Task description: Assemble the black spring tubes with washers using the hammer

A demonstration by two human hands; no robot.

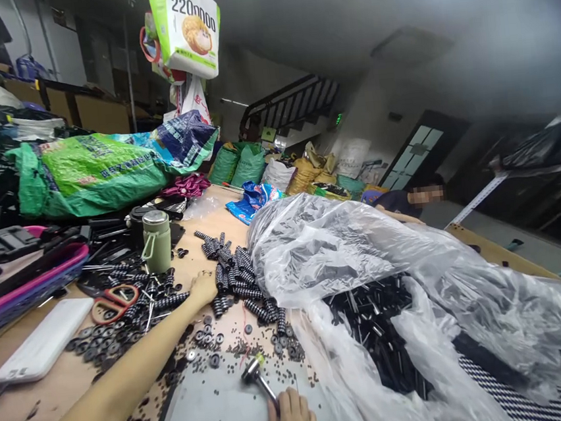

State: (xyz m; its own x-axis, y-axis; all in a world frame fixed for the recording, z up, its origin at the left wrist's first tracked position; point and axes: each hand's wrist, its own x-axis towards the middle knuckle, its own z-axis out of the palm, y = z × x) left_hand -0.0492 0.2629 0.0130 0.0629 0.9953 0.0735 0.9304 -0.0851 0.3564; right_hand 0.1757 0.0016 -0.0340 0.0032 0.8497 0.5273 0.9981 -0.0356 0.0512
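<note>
From the near edge, where a grey plate lies, the wooden bench goes back, covered with small dark parts, to a room with filled sacks and a staircase. At this near edge the right hand is closed around the handle of a hammer, and farther in, the left hand touches a heap of ribbed cylinders, but I cannot tell if its fingers hold one. I count one hammer, one pair of scissors, one green flask and, toward the far edge, one blue packet, while the heaped cylinders are too many to count.
</note>
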